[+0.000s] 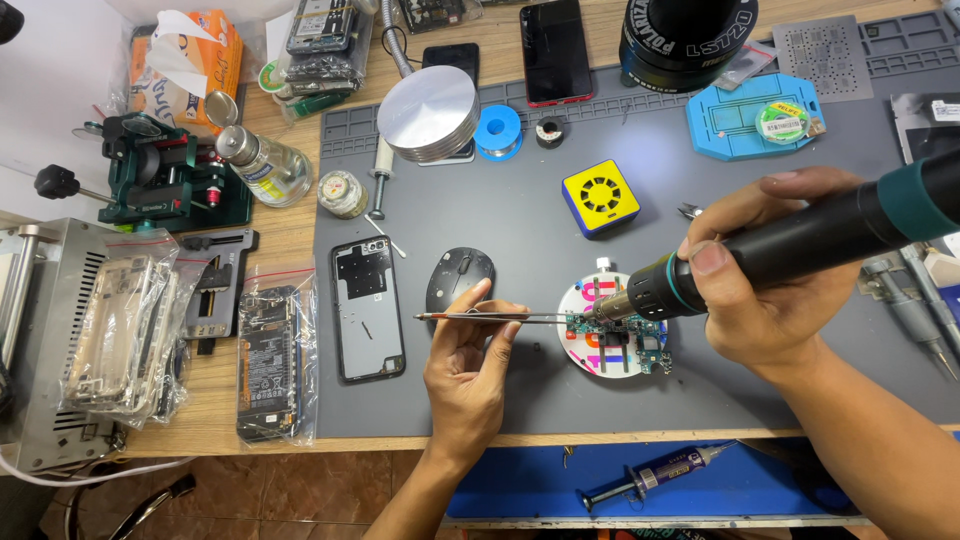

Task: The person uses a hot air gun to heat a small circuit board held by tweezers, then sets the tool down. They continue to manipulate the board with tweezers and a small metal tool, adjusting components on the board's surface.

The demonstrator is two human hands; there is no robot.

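Note:
My left hand (470,352) pinches thin metal tweezers (500,318) that reach right to a small blue-green circuit board (625,338). The board lies on a round white holder (590,350) on the grey work mat (520,230). My right hand (765,275) grips a black hot-air handle with teal rings (800,245), and its metal nozzle (605,308) points down at the left part of the board, close to the tweezer tips.
A black phone back frame (367,307) and a dark oval mouse-like object (458,277) lie left of my hand. A yellow cube fan (600,197), solder spool (498,131), round metal block (430,113), blue jig (750,115), bagged phone parts (270,365) and a flux syringe (650,475) surround the mat.

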